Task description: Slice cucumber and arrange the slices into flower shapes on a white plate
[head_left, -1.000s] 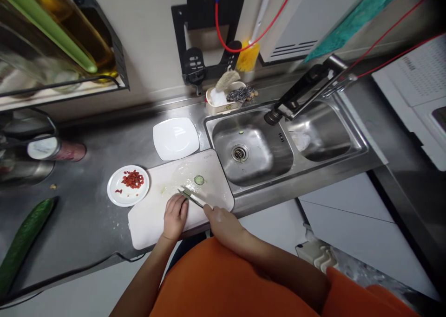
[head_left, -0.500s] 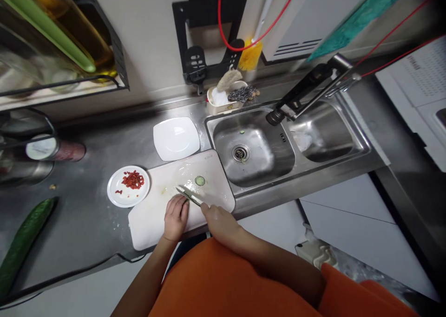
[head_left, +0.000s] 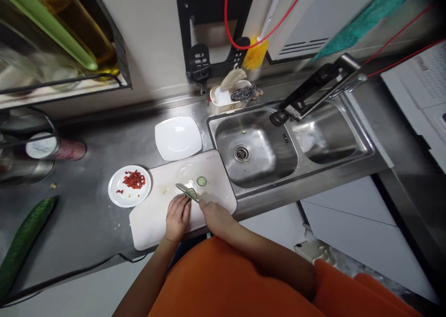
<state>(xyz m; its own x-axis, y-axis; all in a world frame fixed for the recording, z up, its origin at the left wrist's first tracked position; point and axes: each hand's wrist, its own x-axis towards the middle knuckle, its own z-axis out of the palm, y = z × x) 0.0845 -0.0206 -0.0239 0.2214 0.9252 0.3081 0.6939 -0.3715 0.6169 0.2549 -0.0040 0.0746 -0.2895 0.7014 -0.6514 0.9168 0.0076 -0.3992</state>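
Note:
My right hand (head_left: 216,216) is closed around the handle of a knife (head_left: 181,187), whose blade points left over the white cutting board (head_left: 149,219). Just left of the blade, the curled fingers of my left hand (head_left: 177,217) press on a piece of cucumber that they mostly hide. A thin green-edged cucumber slice (head_left: 192,193) shows beside the blade. Another round cucumber slice (head_left: 201,181) lies flat on the wet part of the board, apart from both hands.
A white plate of chopped red bits (head_left: 134,179) overlaps the board's left corner. Behind the board sits a square white plate (head_left: 178,138). To the right is a steel sink (head_left: 258,168) with a black faucet (head_left: 303,94). A whole cucumber (head_left: 26,242) lies far left.
The knife blade has shifted slightly, and a cucumber slice now shows beside it near my left fingertips. Both hands stay almost in place; the whole view has moved a little.

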